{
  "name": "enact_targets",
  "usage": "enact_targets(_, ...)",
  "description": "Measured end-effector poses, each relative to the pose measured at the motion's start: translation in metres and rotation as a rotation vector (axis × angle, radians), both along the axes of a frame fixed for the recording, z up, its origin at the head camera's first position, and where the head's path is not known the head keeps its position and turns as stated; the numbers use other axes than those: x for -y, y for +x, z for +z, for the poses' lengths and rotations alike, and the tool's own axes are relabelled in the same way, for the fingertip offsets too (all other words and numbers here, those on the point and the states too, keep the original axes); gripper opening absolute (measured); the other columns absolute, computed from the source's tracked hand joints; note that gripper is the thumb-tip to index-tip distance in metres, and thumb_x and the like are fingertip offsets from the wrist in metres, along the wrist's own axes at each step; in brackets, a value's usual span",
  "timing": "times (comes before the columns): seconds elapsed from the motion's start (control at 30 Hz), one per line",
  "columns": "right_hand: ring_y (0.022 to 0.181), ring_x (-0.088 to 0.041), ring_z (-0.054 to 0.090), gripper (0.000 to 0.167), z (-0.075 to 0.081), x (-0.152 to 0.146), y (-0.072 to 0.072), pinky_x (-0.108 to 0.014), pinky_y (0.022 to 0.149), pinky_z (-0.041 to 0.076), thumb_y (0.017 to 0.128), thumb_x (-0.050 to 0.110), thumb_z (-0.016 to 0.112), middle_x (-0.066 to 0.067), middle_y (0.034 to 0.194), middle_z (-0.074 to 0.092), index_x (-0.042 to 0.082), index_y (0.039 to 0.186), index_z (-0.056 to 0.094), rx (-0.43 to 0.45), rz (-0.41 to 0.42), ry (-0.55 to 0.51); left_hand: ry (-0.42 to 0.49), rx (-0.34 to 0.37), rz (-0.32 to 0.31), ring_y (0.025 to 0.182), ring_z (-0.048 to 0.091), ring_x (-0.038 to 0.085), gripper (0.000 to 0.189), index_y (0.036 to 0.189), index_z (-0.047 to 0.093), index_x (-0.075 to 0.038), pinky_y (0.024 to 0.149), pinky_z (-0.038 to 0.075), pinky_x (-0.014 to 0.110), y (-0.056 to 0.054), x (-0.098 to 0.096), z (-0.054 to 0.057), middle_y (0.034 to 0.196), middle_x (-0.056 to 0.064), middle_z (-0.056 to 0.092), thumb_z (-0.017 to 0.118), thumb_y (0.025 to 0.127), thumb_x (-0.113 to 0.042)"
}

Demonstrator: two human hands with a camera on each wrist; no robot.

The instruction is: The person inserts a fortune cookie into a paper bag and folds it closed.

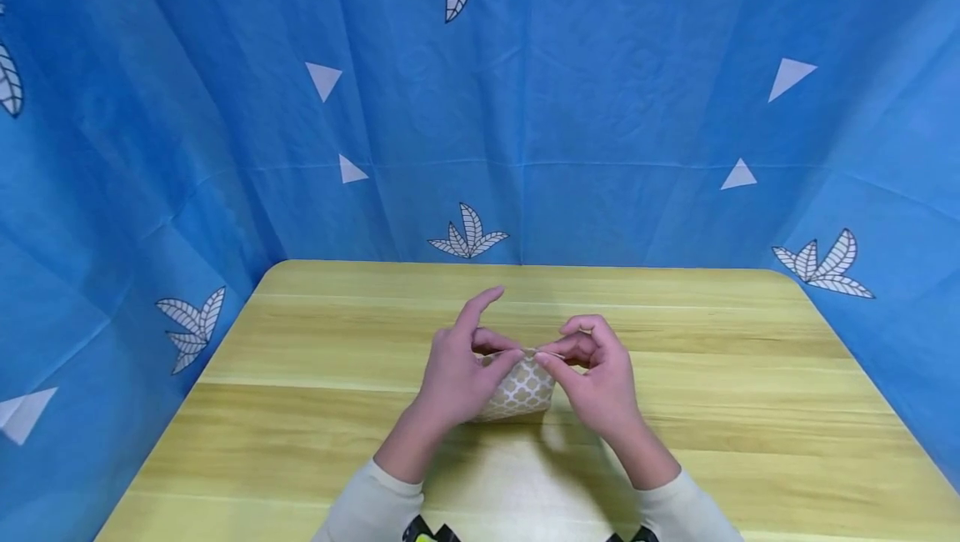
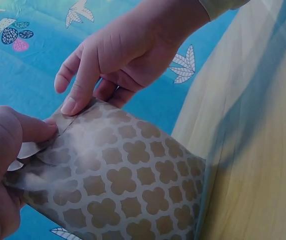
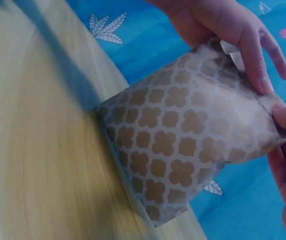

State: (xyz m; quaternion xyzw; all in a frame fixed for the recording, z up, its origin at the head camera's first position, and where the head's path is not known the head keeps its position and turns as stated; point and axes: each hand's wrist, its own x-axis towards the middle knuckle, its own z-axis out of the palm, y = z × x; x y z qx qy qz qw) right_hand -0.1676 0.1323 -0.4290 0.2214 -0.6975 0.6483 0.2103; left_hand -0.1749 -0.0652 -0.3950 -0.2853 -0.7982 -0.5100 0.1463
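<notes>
A tan paper bag (image 1: pixel 522 389) with a white quatrefoil pattern stands on the table between both hands, its top edge uppermost. My left hand (image 1: pixel 459 373) pinches the left part of that edge between thumb and fingers, with the index finger raised away from it. On the other side, my right hand (image 1: pixel 602 371) pinches the edge close to the left thumb. The left wrist view shows the patterned side of the bag (image 2: pixel 127 175) and a folded, slightly gaping strip along its top. In the right wrist view, the bag (image 3: pixel 163 135) rests its bottom on the wood. Its inside is hidden.
The light wooden table (image 1: pixel 300 342) has rounded far corners. Behind it and along both sides hangs a blue curtain (image 1: pixel 615 108) with white leaves and triangles. Shadows of the arms fall on the wood near the bag.
</notes>
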Motion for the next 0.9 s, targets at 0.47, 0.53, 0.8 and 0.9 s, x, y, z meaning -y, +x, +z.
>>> enact_targets(0.47,0.066,-0.019,0.068,0.037,0.009,-0.004,0.004,-0.024,0.056,0.049,0.076,-0.022,0.074,-0.021,0.08,0.071,-0.006,0.102,0.051,0.032,-0.024,0.009,-0.009,0.006,0.065,0.077,0.068,0.006,0.076,0.147,0.042,-0.014,0.072,0.056,0.031,0.0,0.015,0.0,0.085,-0.002,0.074,0.08,0.082,0.003)
enact_targets(0.53,0.065,-0.02,0.067,0.037,0.016,-0.004,0.007,-0.024,0.054,0.047,0.076,-0.023,0.073,-0.023,0.079,0.07,-0.007,0.101,0.051,0.033,-0.033,0.002,0.002,0.014,0.074,0.075,0.068,0.007,0.078,0.147,0.042,-0.013,0.071,0.057,0.03,0.0,0.019,0.001,0.084,-0.002,0.074,0.08,0.081,0.004)
enact_targets(0.8,0.064,-0.02,0.066,0.035,0.023,-0.008,0.009,-0.023,0.054,0.047,0.079,-0.016,0.075,-0.021,0.079,0.07,-0.005,0.103,0.052,0.091,-0.034,0.01,0.02,0.048,0.055,0.07,0.067,0.01,0.078,0.149,0.04,-0.014,0.065,0.056,0.03,-0.002,0.029,0.003,0.085,-0.001,0.073,0.078,0.083,0.004)
enact_targets(0.9,0.064,-0.021,0.067,0.037,0.02,-0.011,0.005,-0.023,0.055,0.049,0.078,-0.018,0.074,-0.021,0.08,0.07,-0.005,0.105,0.052,0.127,-0.038,0.011,0.02,0.06,0.057,0.07,0.067,0.009,0.077,0.149,0.04,-0.014,0.065,0.057,0.029,-0.002,0.03,0.004,0.085,-0.001,0.073,0.076,0.085,0.005)
